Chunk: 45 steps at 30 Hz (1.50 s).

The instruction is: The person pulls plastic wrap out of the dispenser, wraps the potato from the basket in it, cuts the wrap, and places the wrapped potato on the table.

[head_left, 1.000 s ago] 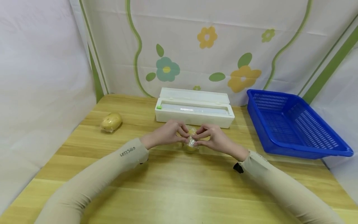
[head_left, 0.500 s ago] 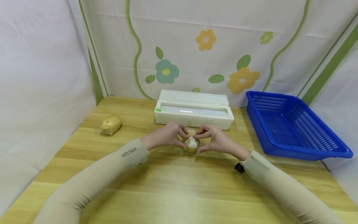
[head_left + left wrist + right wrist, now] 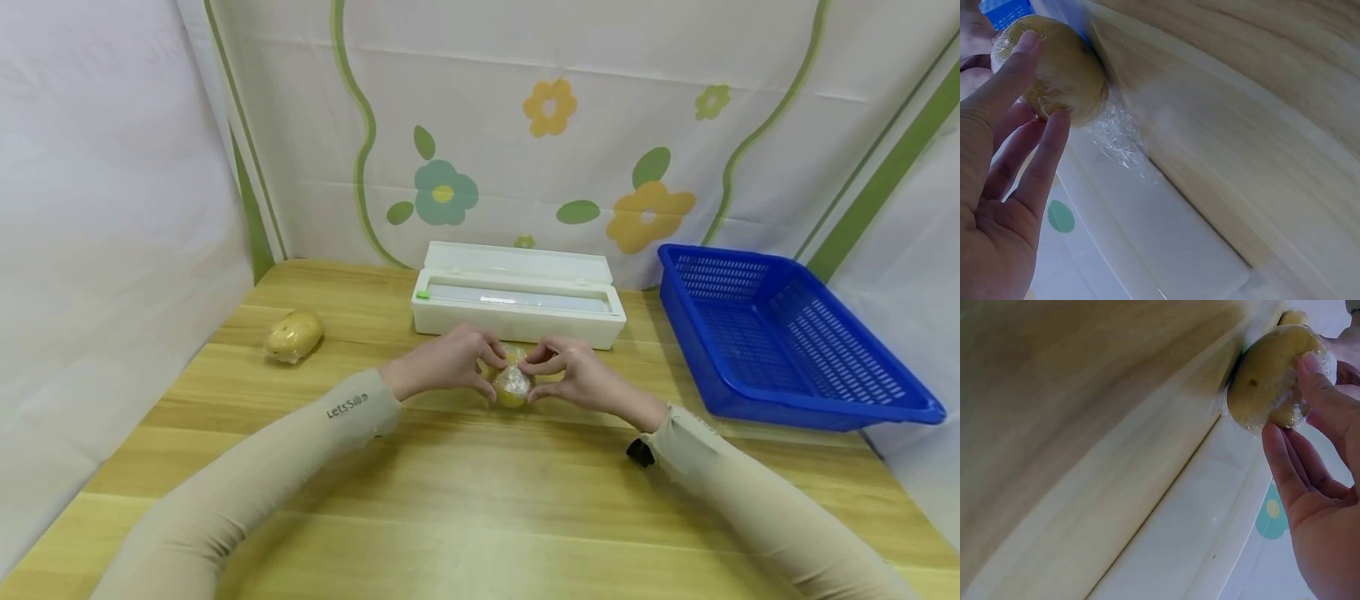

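Note:
A yellow-brown potato (image 3: 513,397) wrapped in cling film sits on the table before the white box. My left hand (image 3: 452,363) holds it from the left, thumb on its near side and fingertips farther back. From the right, my right hand (image 3: 576,373) grips it the same way, thumb low and fingers at the top. Bunched film shines on top between the hands. In the left wrist view a crumpled tail of cling film (image 3: 1121,140) sticks out beyond the potato (image 3: 1069,72). The right wrist view shows film drawn over the potato (image 3: 1260,381) beside my fingertips.
Just behind the hands stands a white cling film box (image 3: 517,321), lid raised, with a roll and a green slider (image 3: 423,294). Another film-wrapped potato (image 3: 295,335) lies at the left. A blue plastic basket (image 3: 750,392) stands at the right, and a flowered cloth hangs behind.
Both thumbs, earlier close together over the film on top, have moved apart and down to the potato's sides. The fingertips stay near the top; the other potato, box and basket are unmoved.

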Each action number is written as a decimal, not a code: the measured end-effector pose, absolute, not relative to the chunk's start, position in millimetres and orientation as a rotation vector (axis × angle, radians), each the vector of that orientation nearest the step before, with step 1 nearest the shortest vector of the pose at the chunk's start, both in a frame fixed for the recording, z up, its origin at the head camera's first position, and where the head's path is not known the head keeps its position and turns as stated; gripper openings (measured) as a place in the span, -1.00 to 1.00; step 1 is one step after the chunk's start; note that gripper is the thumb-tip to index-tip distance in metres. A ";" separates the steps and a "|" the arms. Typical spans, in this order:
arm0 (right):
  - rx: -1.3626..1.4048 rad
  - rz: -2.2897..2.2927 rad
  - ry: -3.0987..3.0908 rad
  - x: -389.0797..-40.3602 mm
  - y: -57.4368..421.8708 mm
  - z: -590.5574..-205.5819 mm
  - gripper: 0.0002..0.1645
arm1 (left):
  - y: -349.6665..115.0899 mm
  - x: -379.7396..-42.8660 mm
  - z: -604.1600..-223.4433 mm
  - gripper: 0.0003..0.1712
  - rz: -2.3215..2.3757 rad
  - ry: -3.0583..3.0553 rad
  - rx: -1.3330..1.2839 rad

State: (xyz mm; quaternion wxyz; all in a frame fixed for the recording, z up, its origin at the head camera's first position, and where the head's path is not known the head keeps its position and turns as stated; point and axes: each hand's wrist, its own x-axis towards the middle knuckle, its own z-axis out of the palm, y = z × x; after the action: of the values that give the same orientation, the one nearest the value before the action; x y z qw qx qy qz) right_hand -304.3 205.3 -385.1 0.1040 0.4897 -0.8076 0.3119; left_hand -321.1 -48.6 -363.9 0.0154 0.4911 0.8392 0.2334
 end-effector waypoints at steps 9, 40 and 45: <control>1.520 0.994 -2.374 -311.4 210.1 -383.6 -0.54 | -52.2 -325.7 -368.9 -0.40 0.879 2.529 1.526; 1.488 0.802 -2.497 -301.7 189.6 -363.5 -0.73 | -65.2 -303.7 -359.7 -0.51 0.756 2.730 1.286; 1.580 0.800 -2.461 -300.2 187.9 -360.3 -0.85 | -69.0 -307.2 -359.8 -0.73 0.724 2.721 1.347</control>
State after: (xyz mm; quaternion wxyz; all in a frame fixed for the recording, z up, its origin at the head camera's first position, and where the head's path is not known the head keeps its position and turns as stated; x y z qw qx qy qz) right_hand -300.2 187.9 -360.3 0.0547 0.5203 -0.8105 0.2634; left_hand -307.2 -69.0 -359.8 0.0100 0.4316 0.8717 0.2320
